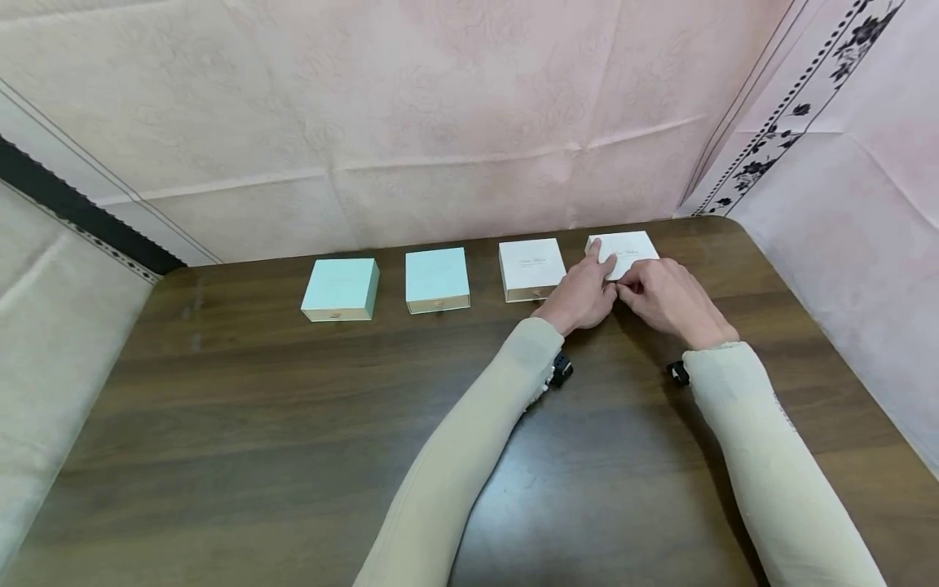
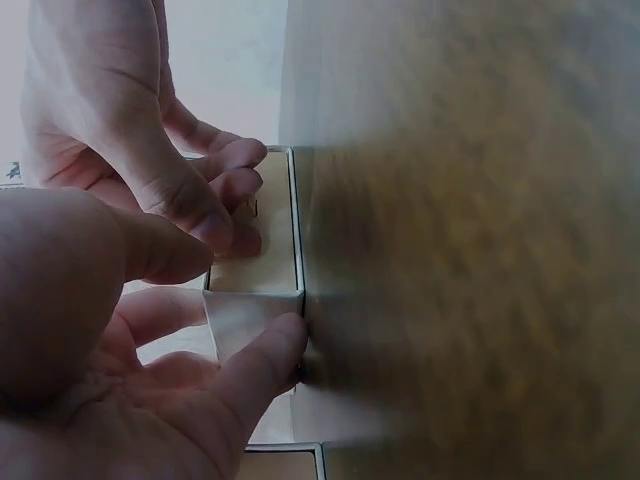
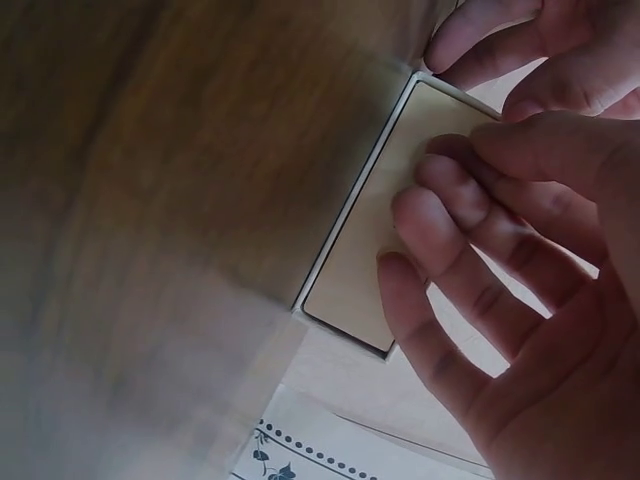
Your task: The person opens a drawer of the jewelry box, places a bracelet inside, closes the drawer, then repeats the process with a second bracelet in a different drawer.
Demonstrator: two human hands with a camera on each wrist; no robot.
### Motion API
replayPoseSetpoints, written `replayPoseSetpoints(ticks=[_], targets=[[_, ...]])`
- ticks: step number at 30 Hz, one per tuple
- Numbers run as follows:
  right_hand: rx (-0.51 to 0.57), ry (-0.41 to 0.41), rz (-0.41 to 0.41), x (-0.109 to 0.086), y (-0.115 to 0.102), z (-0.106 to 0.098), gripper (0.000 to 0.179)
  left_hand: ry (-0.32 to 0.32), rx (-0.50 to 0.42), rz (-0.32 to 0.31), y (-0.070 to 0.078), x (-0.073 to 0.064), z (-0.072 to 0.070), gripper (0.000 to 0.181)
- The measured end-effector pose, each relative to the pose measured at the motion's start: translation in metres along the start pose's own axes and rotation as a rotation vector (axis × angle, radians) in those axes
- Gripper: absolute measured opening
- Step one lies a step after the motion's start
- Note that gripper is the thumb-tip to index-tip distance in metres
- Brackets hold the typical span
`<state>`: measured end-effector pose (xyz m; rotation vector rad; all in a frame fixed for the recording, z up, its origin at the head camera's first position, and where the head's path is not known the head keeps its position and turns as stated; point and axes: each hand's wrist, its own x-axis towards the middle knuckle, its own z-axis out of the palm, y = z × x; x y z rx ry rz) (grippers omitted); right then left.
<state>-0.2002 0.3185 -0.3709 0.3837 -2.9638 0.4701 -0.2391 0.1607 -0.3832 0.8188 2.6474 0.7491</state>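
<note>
A white drawer box (image 1: 632,247) with faint lettering on its lid stands at the right end of a row. My left hand (image 1: 579,295) holds it by its left side, one finger lying on the lid and another (image 2: 275,350) against the side wall. The right hand (image 1: 671,297) is at its front, thumb and index finger pinched together at the small pull tab on the tan drawer front (image 3: 350,280). Its other fingers are bent across that front. The drawer front sits flush within the white sleeve. The fingers mostly hide the tab.
Left of the held box stand another white drawer box (image 1: 531,262) and two mint-green ones, a nearer green box (image 1: 437,273) and a far-left green box (image 1: 340,284). All are near the back edge of the brown wooden table (image 1: 293,456). Patterned cloth (image 1: 440,106) hangs behind.
</note>
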Motion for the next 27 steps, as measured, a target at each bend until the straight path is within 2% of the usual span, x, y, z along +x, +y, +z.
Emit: replayPoseSetpoints(ticks=[10, 18, 23, 27], targets=[[-0.022, -0.025, -0.01, 0.002, -0.002, -0.003, 0.016, 0.026, -0.006, 0.007, -0.002, 0.001, 0.001, 0.055], [-0.041, -0.045, 0.005, -0.001, -0.002, -0.007, 0.015, 0.042, -0.044, -0.022, 0.004, 0.002, 0.004, 0.056], [-0.058, -0.04, -0.01, -0.005, -0.003, -0.009, 0.014, 0.076, -0.021, -0.025, 0.011, -0.005, 0.003, 0.058], [-0.073, 0.034, -0.037, -0.009, -0.01, -0.013, 0.013, 0.121, -0.008, 0.008, 0.017, -0.018, -0.006, 0.057]])
